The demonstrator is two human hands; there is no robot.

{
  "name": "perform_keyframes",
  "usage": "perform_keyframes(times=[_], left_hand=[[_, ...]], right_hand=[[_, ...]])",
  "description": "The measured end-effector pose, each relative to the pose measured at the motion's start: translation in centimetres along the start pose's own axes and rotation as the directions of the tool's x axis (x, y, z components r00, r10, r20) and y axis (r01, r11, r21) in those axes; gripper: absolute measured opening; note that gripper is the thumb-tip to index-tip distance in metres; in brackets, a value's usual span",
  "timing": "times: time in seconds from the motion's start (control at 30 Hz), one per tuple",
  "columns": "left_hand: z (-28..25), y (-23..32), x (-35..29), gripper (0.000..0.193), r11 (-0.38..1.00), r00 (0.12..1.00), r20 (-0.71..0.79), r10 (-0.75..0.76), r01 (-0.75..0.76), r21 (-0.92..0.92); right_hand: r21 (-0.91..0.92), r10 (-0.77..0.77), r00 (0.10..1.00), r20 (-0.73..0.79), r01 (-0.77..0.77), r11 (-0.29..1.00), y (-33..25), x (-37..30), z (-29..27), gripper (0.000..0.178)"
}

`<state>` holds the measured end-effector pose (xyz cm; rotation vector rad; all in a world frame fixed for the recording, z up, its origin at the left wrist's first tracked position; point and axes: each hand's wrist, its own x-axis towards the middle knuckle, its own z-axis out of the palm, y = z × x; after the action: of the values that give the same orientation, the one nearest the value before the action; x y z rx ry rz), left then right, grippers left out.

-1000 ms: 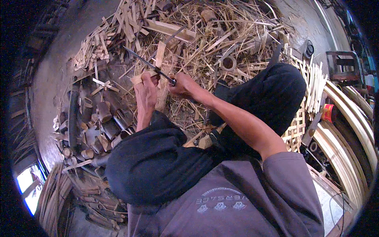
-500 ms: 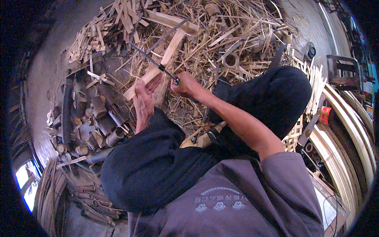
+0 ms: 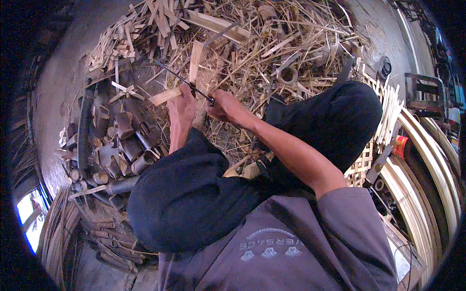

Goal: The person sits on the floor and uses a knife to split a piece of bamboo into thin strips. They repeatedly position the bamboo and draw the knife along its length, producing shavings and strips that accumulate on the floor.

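Observation:
My right hand (image 3: 224, 105) is closed around the handle of a knife (image 3: 175, 76). Its long, thin, dark blade points up and to the left. Beside it, my left hand (image 3: 182, 107) grips a pale bamboo piece (image 3: 164, 96), whose end sticks out to the left of the fingers. Another pale length of bamboo (image 3: 196, 60) stands out above the left hand, beyond the blade. Where the two lengths meet, or whether they are joined, is hidden by the knife and fingers.
Shavings and thin strips (image 3: 262, 58) litter the ground ahead. A pile of short slats (image 3: 145, 26) lies at the far left, with dark cut bamboo tubes (image 3: 124, 126) nearer. On the right are long curved strips (image 3: 412, 208) and a woven lattice (image 3: 361, 165).
My left hand has closed round the bamboo, where its fingers were stretched along it. The upper length now stands more upright. Both hands and the knife have shifted slightly.

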<state>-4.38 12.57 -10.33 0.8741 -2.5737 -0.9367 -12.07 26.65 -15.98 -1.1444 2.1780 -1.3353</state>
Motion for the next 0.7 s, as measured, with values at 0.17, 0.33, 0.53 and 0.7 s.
perform_keyframes(times=[0.17, 0.33, 0.53, 0.7], left_hand=[[-0.2, -0.7, -0.4, 0.035, 0.956, 0.991, 0.017, -0.136, 0.135, -0.261], [0.7, -1.2, -0.6, 0.051, 0.934, 0.930, 0.114, -0.350, 0.356, -0.038], [1.1, -2.2, -2.6, 0.067, 0.610, 0.932, 0.131, -0.339, 0.324, -0.724], [0.8, -2.3, -3.4, 0.066, 0.487, 0.912, 0.179, -0.368, 0.354, -0.799]], right_hand=[[0.045, 0.024, 0.998, 0.056, -0.026, 0.999, -0.4, 0.5, 0.0, 0.021], [-0.090, 0.204, 0.962, 0.179, -0.190, 0.978, 1.3, 0.9, 0.6, 0.022], [-0.216, 0.325, 0.934, 0.151, -0.290, 0.932, 2.5, 0.6, 3.4, 0.024], [-0.207, 0.329, 0.937, 0.119, -0.301, 0.931, 3.6, 0.4, 4.3, 0.026]])
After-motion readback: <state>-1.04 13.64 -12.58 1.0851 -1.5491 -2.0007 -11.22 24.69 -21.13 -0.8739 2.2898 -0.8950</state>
